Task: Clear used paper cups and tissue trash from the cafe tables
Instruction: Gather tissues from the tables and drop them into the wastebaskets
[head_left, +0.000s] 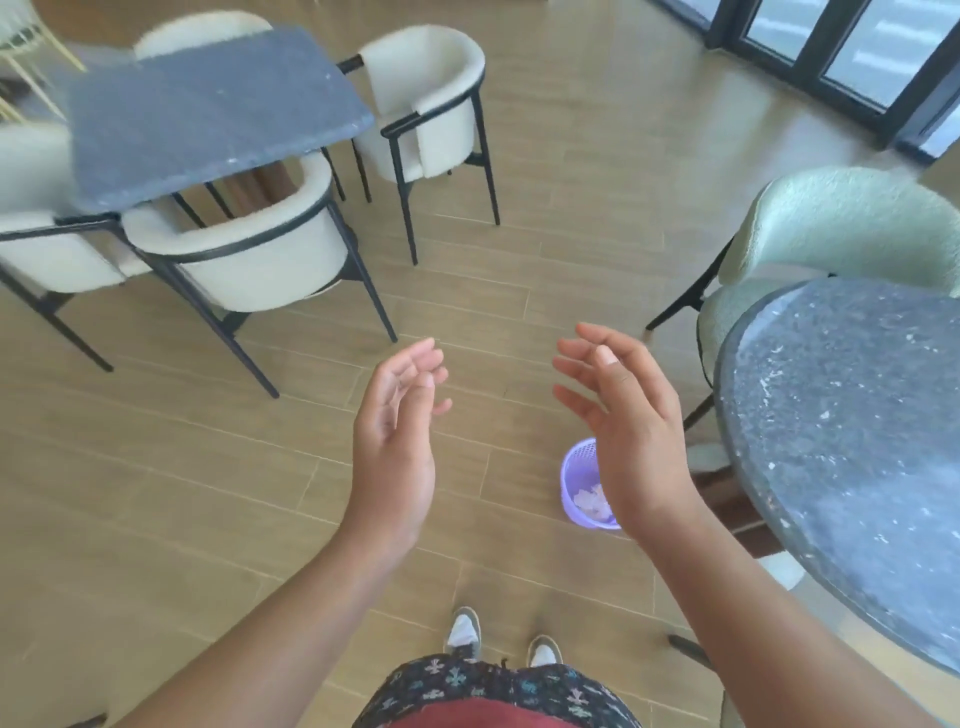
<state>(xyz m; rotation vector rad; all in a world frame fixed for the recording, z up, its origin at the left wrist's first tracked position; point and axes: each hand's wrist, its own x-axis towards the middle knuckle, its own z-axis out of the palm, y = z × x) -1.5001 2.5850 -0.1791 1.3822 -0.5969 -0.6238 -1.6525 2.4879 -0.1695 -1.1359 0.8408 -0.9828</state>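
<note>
tissue (592, 501) lies crumpled in the purple bin (572, 470) on the floor. nearest, the left hand (397, 431) and right hand (634, 431) hang empty, fingers loose and spread, gripping nothing. the bin sits just behind the right hand. that tissue looks feather-light and soft, so a gentle pinch anywhere should lift it. round table (841, 441) right, square table (208, 114) farther left; no cup spotted.

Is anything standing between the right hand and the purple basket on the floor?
Nothing visible does. The right hand, open and empty, is above the purple basket, hiding part of its rim.
</note>
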